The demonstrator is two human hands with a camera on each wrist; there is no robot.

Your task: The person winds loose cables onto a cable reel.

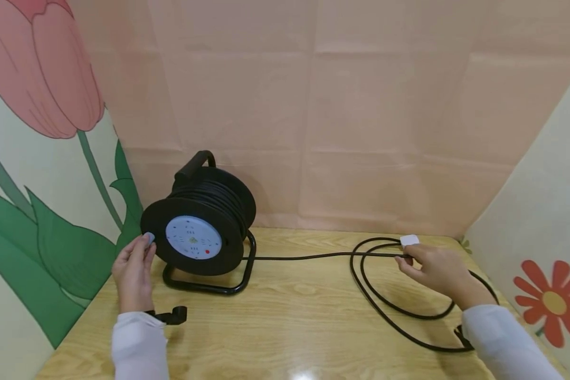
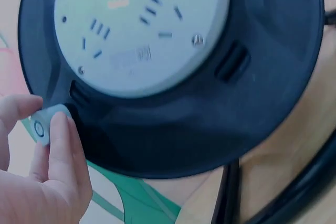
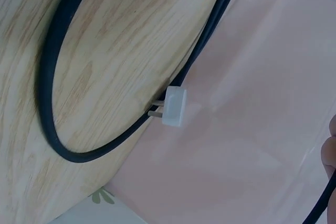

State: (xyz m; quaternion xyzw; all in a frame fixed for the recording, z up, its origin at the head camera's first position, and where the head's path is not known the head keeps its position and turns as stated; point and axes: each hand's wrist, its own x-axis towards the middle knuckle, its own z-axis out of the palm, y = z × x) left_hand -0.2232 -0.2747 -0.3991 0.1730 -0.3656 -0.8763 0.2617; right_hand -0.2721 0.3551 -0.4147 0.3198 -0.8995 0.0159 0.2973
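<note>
A black cable reel [image 1: 229,253] with cable wound on its drum stands upright at the left of the table, a pale socket panel [image 1: 193,237] on its face. My left hand [image 1: 135,272] pinches the small light-grey knob [image 2: 44,123] near the reel's rim between thumb and fingers. From the reel a black cable [image 1: 304,257] runs right, nearly straight. My right hand [image 1: 442,272] pinches this cable; only its fingertips show at the edge of the right wrist view. A white plug [image 3: 174,106] with metal prongs lies beyond that hand.
Loose loops of cable [image 1: 380,307] lie on the right of the wooden table [image 1: 285,327], below the right forearm. A black tubular frame [image 1: 209,289] supports the reel. Behind stands a pink backdrop [image 1: 370,132]; flower-printed panels flank both sides.
</note>
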